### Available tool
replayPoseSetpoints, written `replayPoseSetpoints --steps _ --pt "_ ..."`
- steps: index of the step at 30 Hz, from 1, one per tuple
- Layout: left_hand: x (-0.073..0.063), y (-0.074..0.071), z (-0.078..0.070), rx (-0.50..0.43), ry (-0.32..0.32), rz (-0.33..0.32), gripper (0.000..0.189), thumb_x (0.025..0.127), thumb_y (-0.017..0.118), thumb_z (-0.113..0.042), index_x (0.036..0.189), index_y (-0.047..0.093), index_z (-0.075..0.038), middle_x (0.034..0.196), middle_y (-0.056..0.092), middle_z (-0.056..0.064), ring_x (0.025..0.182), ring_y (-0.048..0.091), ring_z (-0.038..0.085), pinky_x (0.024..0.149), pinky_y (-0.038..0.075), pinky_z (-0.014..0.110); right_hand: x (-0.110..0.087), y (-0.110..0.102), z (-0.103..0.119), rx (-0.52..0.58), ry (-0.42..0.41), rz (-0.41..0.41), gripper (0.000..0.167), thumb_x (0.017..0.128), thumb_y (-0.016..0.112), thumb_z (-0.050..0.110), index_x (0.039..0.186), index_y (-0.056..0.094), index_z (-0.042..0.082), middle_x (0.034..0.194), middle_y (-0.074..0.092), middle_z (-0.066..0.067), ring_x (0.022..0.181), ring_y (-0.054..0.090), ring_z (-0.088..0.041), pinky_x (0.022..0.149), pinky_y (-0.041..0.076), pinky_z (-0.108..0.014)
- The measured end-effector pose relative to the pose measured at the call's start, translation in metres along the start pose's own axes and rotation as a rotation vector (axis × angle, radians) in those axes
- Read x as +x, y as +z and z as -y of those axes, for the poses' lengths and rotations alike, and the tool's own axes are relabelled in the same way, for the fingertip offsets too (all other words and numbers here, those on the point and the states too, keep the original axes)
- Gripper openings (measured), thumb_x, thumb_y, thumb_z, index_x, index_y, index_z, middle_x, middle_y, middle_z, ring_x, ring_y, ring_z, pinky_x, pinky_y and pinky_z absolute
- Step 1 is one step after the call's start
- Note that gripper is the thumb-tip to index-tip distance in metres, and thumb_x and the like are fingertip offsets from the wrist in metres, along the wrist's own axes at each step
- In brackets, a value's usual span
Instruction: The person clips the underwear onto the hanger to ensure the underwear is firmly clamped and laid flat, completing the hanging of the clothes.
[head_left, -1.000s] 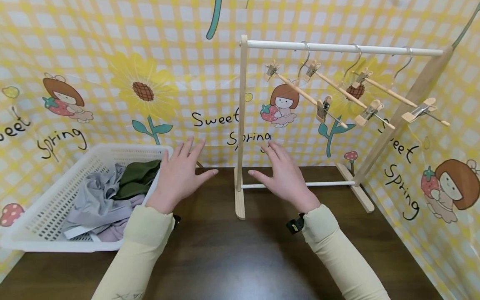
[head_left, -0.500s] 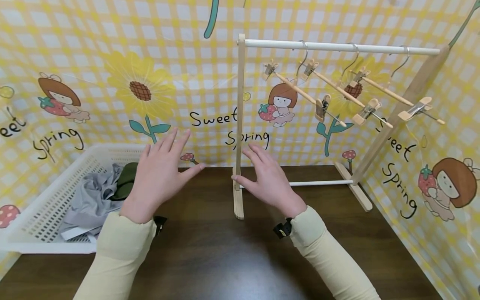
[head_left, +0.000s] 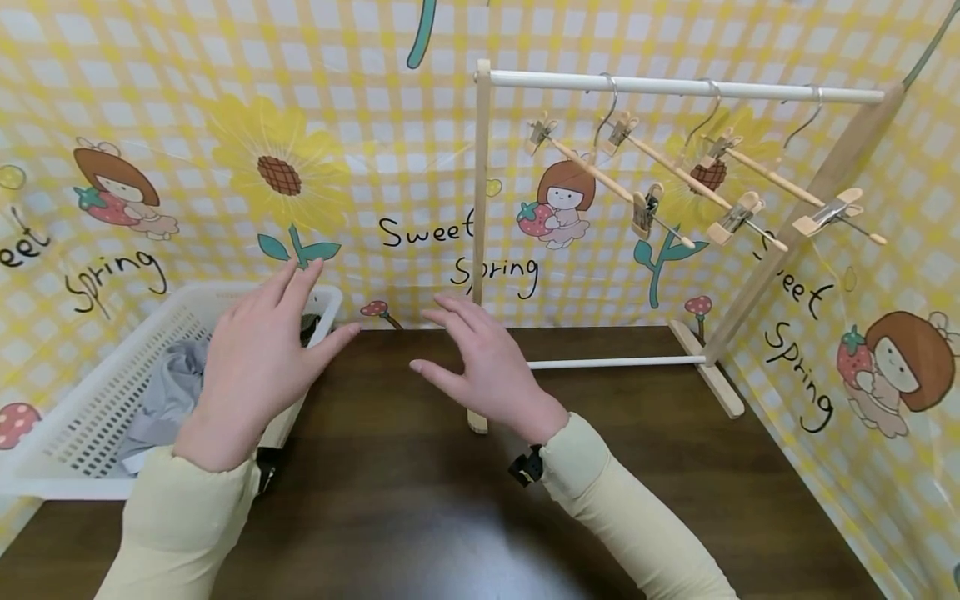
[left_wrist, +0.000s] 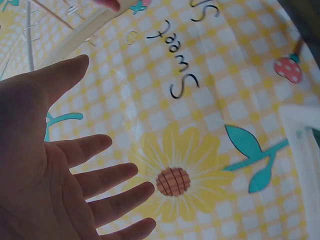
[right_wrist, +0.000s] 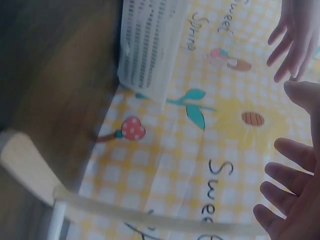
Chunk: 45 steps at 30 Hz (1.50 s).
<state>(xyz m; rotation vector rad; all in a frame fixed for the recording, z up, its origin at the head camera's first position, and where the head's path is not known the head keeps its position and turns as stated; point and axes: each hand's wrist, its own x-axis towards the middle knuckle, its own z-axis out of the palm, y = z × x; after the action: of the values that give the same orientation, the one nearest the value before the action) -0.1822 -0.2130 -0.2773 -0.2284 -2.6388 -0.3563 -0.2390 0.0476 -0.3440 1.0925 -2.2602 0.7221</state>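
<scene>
My left hand (head_left: 258, 362) hovers over the right part of a white plastic basket (head_left: 322, 293), fingers spread and nothing in them. Grey cloth (head_left: 171, 387) lies in the basket, partly covered by that hand, and a bit of dark green cloth (head_left: 308, 328) peeks out beside it. My right hand (head_left: 487, 362) is in the air before the left post of a wooden rack (head_left: 482, 192), fingers loosely extended and holding nothing. In the left wrist view the left hand (left_wrist: 75, 170) shows a bare palm; the right wrist view shows the right hand (right_wrist: 295, 185) likewise.
Three clip hangers (head_left: 600, 173) hang from the rack's white top rail (head_left: 675, 83). A lower white bar (head_left: 615, 362) joins the rack's feet. The dark wooden table (head_left: 420, 500) meets a yellow checked backdrop (head_left: 420, 150) behind and at the right.
Both hands have moved left, the left one from the basket's right edge to over the basket, covering more of the cloth. The right hand has passed in front of the rack's left post.
</scene>
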Motion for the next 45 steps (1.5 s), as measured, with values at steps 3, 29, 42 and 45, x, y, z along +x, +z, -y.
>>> replayPoseSetpoints --steps 3,29,42,45 --pt "-0.009 -0.001 0.010 0.015 -0.027 0.009 0.088 0.094 0.066 -0.059 0.160 0.032 -0.012 0.157 0.034 0.028 0.129 0.040 0.057 0.100 0.028 0.075 0.000 0.007 0.007 0.001 -0.014 0.021 0.060 0.095 0.071 0.047 0.140 0.058 0.010 0.152 0.047 -0.010 0.144 0.037 -0.023 0.117 0.029 -0.040" --pt "-0.004 -0.015 0.107 -0.050 -0.209 0.142 0.091 0.100 0.054 -0.058 0.158 0.024 0.004 0.148 0.033 0.041 0.126 0.034 0.064 0.092 0.031 0.078 0.016 0.082 0.084 0.080 -0.322 0.170 0.062 0.092 0.073 0.047 0.138 0.059 0.008 0.151 0.047 -0.012 0.143 0.037 -0.019 0.119 0.017 -0.027" --pt "0.025 -0.017 0.129 -0.071 -0.271 0.196 0.096 0.099 0.049 -0.063 0.159 0.018 0.004 0.147 0.033 0.042 0.119 0.039 0.065 0.085 0.037 0.075 0.019 0.131 0.117 -0.067 -0.430 0.290 0.040 0.102 0.057 0.051 0.129 0.069 0.024 0.134 0.061 0.009 0.129 0.048 -0.004 0.112 0.021 -0.014" --pt "0.030 -0.014 0.132 -0.077 -0.258 0.215 0.096 0.099 0.049 -0.063 0.159 0.018 0.005 0.149 0.032 0.041 0.122 0.037 0.064 0.088 0.035 0.075 0.018 0.134 0.115 -0.057 -0.436 0.273 0.033 0.103 0.059 0.045 0.126 0.072 0.025 0.131 0.063 0.009 0.128 0.049 -0.004 0.111 0.021 -0.012"
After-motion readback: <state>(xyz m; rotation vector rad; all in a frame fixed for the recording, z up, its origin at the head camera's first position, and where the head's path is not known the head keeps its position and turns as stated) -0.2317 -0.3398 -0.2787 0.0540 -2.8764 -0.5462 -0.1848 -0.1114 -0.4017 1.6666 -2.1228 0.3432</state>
